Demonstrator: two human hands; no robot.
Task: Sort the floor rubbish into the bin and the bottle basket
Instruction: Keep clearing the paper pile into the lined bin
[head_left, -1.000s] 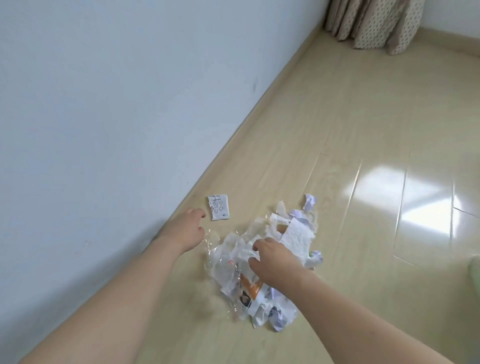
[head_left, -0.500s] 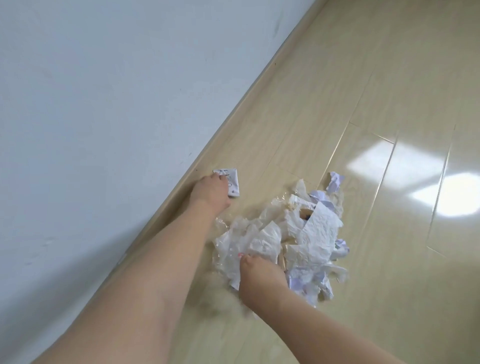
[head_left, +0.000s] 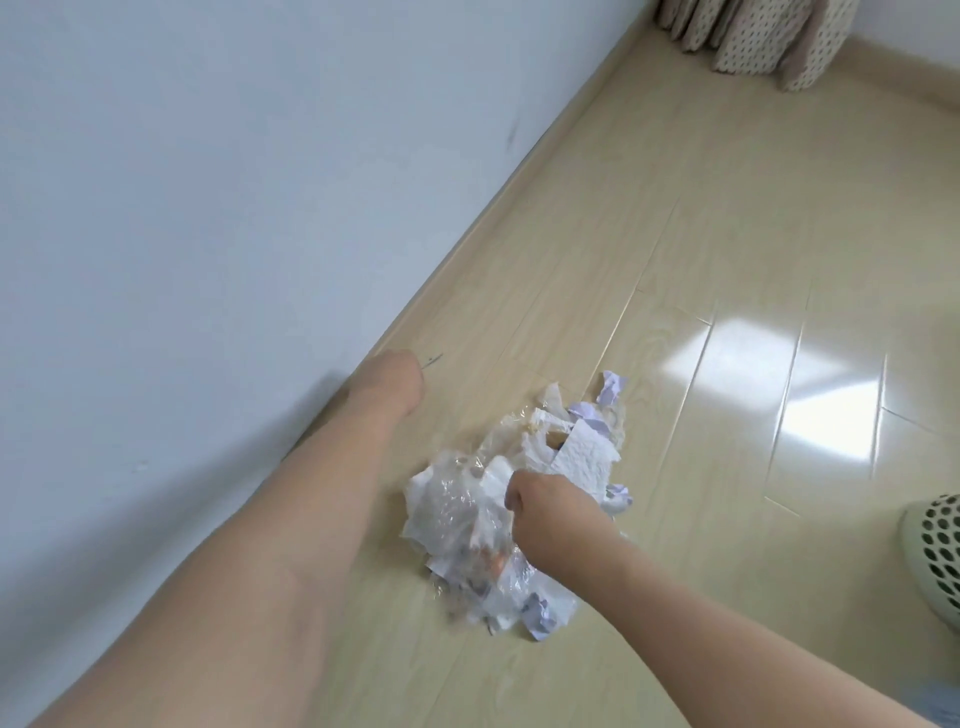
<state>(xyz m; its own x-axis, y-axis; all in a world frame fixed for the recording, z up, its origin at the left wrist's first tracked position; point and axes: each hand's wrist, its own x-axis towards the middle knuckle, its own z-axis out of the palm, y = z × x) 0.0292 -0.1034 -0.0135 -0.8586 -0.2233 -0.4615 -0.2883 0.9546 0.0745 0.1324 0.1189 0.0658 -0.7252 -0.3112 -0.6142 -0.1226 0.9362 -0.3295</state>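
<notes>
Your right hand (head_left: 545, 506) grips the rubbish (head_left: 498, 499); left hand (head_left: 392, 382) is by the skirting (head_left: 519, 208), its fingers hidden.

Two bare forearms enter from six o'clock, sleeveless as far as visible. The left hand (head_left: 392, 382) and right hand (head_left: 545, 506) wear no gloves, rings, watches or bands.

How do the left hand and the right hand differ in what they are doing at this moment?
The right hand is curled into the rubbish pile, gripping it; the left hand touches no pile. The left hand is beside the skirting board; the right hand is farther from the wall. Both are bare and low over the floor.
</notes>
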